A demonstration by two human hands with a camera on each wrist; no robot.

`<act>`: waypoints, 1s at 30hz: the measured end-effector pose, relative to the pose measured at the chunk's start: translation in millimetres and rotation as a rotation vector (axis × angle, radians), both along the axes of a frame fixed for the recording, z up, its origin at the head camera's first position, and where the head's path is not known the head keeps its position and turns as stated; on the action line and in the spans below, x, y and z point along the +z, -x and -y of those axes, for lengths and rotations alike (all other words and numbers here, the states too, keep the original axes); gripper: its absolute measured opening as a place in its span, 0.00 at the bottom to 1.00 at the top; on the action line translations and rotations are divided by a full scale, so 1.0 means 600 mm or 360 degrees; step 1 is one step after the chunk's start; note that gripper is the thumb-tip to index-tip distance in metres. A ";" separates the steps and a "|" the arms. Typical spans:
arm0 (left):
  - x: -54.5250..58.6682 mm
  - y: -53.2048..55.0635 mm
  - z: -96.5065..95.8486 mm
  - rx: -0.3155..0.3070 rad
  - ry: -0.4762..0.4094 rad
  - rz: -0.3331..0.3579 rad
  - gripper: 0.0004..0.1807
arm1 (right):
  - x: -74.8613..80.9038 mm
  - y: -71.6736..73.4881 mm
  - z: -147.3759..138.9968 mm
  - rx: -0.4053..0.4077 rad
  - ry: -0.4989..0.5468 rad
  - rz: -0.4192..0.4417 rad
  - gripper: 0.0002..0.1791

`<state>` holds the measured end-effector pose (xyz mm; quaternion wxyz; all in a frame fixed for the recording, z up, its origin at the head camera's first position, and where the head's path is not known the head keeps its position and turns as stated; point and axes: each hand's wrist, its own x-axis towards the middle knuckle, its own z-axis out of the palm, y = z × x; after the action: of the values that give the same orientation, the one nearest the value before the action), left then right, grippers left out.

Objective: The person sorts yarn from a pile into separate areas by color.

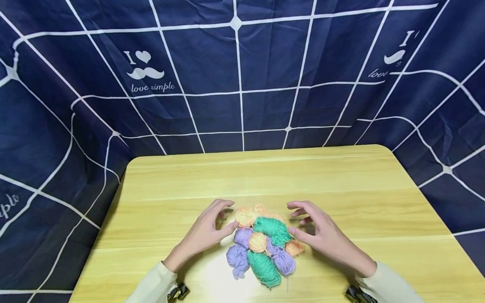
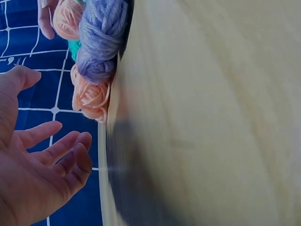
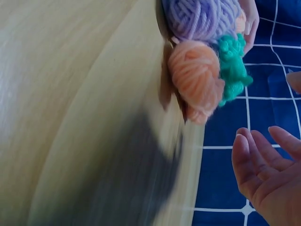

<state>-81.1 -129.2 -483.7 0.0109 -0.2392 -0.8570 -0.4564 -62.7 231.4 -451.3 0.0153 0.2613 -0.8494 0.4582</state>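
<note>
Small yarn balls and skeins lie heaped together near the table's front middle. In the head view, a green skein (image 1: pixel 272 228) crosses the upper part and another green skein (image 1: pixel 264 269) the lower part. Purple yarn (image 1: pixel 238 259) sits at the left and a looser purple skein (image 1: pixel 282 257) at the right. Orange balls lie among them, one at the centre (image 1: pixel 258 243) and one at the back (image 1: pixel 244 216). My left hand (image 1: pixel 207 227) curves loosely beside the heap's left side, holding nothing. Opposite it, my right hand (image 1: pixel 318 229) has relaxed fingers, its thumb close to the upper green skein.
The wooden table (image 1: pixel 170 181) has rounded back corners. Dark blue cloth (image 1: pixel 212 109) with white grid lines hangs behind it and along both sides. Each wrist wears a small black device, such as the left one (image 1: pixel 179 291).
</note>
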 end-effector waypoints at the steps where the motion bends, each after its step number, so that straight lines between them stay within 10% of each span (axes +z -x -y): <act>1: 0.000 0.001 0.000 -0.0004 -0.0003 0.0004 0.33 | 0.000 0.000 0.001 0.0000 0.0005 0.0014 0.31; 30: -0.018 0.014 -0.015 -0.0100 -0.0089 0.0167 0.30 | -0.026 -0.003 0.024 -0.0011 -0.0072 0.0153 0.23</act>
<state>-89.4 -119.9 -494.4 -0.0416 -0.2413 -0.8354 -0.4921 -60.8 216.8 -466.6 -0.0298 0.2365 -0.8601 0.4510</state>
